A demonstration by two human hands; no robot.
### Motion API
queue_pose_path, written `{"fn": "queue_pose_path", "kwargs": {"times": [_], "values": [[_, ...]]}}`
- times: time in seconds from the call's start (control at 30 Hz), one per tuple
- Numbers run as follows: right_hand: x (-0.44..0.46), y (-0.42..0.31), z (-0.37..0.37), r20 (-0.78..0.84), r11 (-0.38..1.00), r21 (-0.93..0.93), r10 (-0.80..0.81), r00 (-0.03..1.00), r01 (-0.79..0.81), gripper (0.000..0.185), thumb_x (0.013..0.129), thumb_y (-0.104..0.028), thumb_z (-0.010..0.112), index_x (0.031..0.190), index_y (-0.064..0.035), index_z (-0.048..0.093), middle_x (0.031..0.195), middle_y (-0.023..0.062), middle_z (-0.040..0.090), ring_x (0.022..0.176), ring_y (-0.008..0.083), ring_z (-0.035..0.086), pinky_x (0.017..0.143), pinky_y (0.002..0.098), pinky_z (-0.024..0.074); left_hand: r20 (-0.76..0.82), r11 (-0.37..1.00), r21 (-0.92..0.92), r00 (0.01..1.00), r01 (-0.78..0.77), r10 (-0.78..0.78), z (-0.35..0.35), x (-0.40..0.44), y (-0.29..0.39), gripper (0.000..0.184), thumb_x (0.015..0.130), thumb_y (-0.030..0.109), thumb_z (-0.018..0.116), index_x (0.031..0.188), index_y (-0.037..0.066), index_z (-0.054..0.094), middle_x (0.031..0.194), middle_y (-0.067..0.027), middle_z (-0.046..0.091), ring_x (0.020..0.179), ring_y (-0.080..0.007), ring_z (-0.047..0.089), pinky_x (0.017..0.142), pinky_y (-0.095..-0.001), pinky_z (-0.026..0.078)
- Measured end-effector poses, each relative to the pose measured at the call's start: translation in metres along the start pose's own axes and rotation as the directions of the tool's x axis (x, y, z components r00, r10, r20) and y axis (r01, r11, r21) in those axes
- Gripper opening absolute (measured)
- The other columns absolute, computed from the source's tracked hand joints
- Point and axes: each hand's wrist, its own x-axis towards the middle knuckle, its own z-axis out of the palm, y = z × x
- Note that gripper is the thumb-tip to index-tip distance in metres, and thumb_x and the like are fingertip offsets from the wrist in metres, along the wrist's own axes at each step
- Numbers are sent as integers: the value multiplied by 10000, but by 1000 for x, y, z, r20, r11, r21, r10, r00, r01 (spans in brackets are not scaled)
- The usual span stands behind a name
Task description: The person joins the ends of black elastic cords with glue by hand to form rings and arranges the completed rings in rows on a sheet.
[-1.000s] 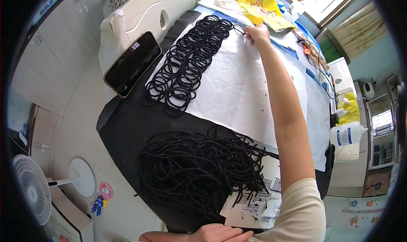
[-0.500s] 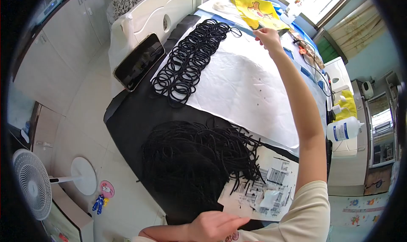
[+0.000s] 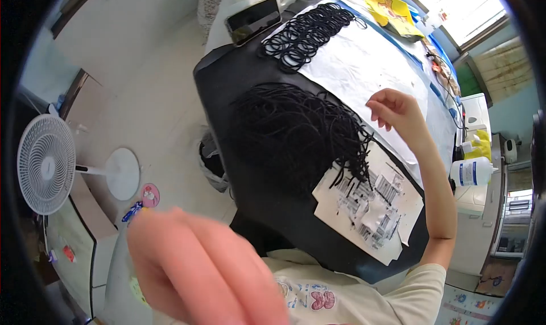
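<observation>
My right hand (image 3: 395, 113) hovers above the white sheet (image 3: 352, 63), near the edge of a heap of loose black cords (image 3: 296, 131). Its fingers are loosely bent and apart, with nothing visible between them. Large and slightly blurred, my left hand (image 3: 199, 268) is raised close to the camera at the lower left. Its fingers are folded together, and whatever they may hold is hidden. Overlapping rows of black cord rings (image 3: 310, 35) lie at the sheet's far left side. One single ring (image 3: 360, 23) sits at their far end.
A phone (image 3: 253, 20) leans by the rings. Beneath the heap is a black cover (image 3: 256, 171), with a smudged board (image 3: 364, 211) at its right. A yellow bag (image 3: 392, 12) lies at the back. A white bottle (image 3: 473, 171) is at right, a fan (image 3: 46, 164) at left.
My right hand has come back from the far end of the rings toward the cord heap. My left hand has risen toward the camera and left. The whole view has shifted.
</observation>
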Motion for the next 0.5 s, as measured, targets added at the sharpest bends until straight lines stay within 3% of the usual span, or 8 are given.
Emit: {"fn": "queue_pose_path", "kwargs": {"times": [0.03, 0.13, 0.2, 0.23, 0.3, 0.33, 0.4, 0.5], "values": [[-7, -10, 14, 13, 999, 49, -8, 1000, 8, 103, 949, -101, 660, 984, -10, 691, 762, 10, 671, 673, 45, 613, 562, 192, 467, 78, 998, 22, 995, 53, -55, 7, -2, 7, 131, 932, -56, 568, 1020, -136, 620, 1024, -333, 621, 799, -421, 680, 717, -477, 604], [-25, -35, 55, 47, 973, 86, -217, 975, 212, 118, 929, -95, 678, 1008, -7, 678, 844, 26, 698, 758, 96, 666, 650, 249, 528, -67, 998, -58, 997, -35, 31, 51, -26, -24, 179, 825, -51, 728, 978, -121, 669, 961, -286, 665, 700, -335, 669, 645, -376, 570], [-35, -54, 75, 103, 928, -71, -357, 928, 365, 100, 904, -110, 686, 981, -46, 679, 862, 56, 706, 749, 148, 690, 676, 294, 551, 53, 989, -141, 997, -52, 60, 52, -24, -31, 199, 797, -40, 778, 962, -105, 688, 964, -284, 677, 689, -299, 671, 635, -344, 564], [-36, -58, 83, 101, 848, -185, -487, 868, 497, 92, 892, -125, 685, 958, -61, 676, 848, 68, 699, 748, 184, 692, 682, 316, 557, 222, 985, -170, 974, -2, 40, 37, -12, -29, 192, 804, -51, 776, 956, -119, 679, 977, -303, 666, 706, -311, 677, 658, -346, 572], [-37, -64, 95, 119, 663, -357, -666, 736, 658, 84, 872, -166, 675, 904, -89, 664, 816, 80, 680, 758, 273, 677, 686, 364, 563, 337, 980, -144, 938, 137, -81, 32, -8, -19, 196, 816, -56, 772, 960, -137, 666, 999, -315, 654, 736, -323, 684, 687, -345, 578], [-38, -67, 96, 110, 676, -348, -659, 744, 649, 83, 875, -167, 672, 907, -91, 666, 818, 76, 681, 758, 269, 679, 682, 363, 561, 288, 969, -100, 939, 225, -188, 40, -8, -7, 206, 821, -50, 769, 971, -141, 663, 1008, -308, 653, 750, -322, 685, 691, -343, 577], [-39, -72, 92, 93, 697, -333, -646, 758, 635, 82, 880, -169, 666, 913, -94, 670, 823, 68, 684, 758, 261, 682, 674, 361, 558, 258, 977, -41, 946, 211, -193, 41, -10, -10, 220, 829, -41, 764, 990, -143, 653, 1011, -291, 649, 777, -315, 684, 707, -339, 574], [-35, -77, 88, 61, 711, -315, -646, 761, 629, 107, 873, -193, 668, 919, -96, 678, 846, 64, 692, 767, 259, 686, 686, 369, 559, 249, 998, -52, 969, 20, -7, 42, -30, -37, 233, 841, -31, 757, 1012, -136, 637, 999, -267, 642, 811, -295, 671, 734, -335, 567]]}}
